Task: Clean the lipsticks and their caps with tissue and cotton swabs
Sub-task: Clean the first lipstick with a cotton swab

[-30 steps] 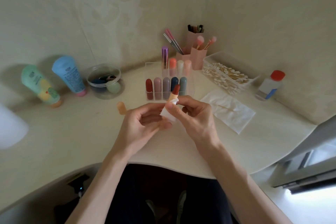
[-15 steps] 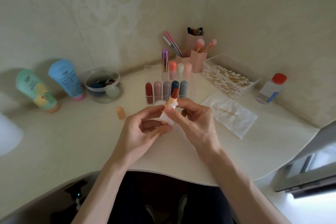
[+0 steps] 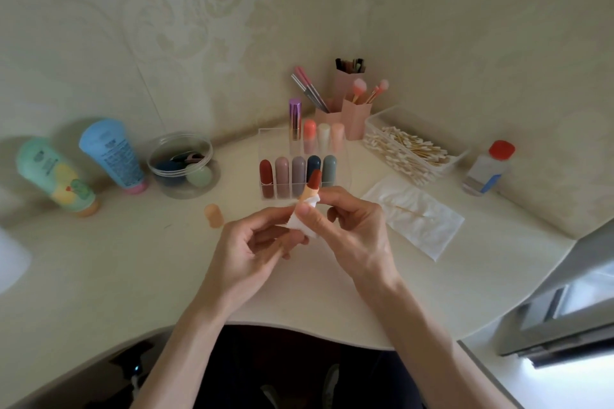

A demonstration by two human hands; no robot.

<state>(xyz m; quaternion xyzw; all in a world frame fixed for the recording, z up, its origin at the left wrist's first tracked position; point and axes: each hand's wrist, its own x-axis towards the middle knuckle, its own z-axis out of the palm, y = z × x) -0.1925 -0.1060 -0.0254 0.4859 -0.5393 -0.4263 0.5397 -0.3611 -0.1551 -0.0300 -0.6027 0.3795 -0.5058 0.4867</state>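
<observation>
Pinching tissue [image 3: 296,226] round lipstick [image 3: 313,181], right grip [image 3: 353,230] | left grip [image 3: 252,251] holds lipstick | organizer [image 3: 266,143] behind, cap [image 3: 213,215] apart

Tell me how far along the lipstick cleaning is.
Done: the peach cap is off, on the table. In hand: the left hand holds the open lipstick; the right hand pinches tissue around it. Left, apparently: capped lipsticks in the organizer; cotton swabs sit in their tray.

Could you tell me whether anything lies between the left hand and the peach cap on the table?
Nothing visible does: the peach cap stands alone on bare table just left of the left hand, which holds the lipstick.
</observation>
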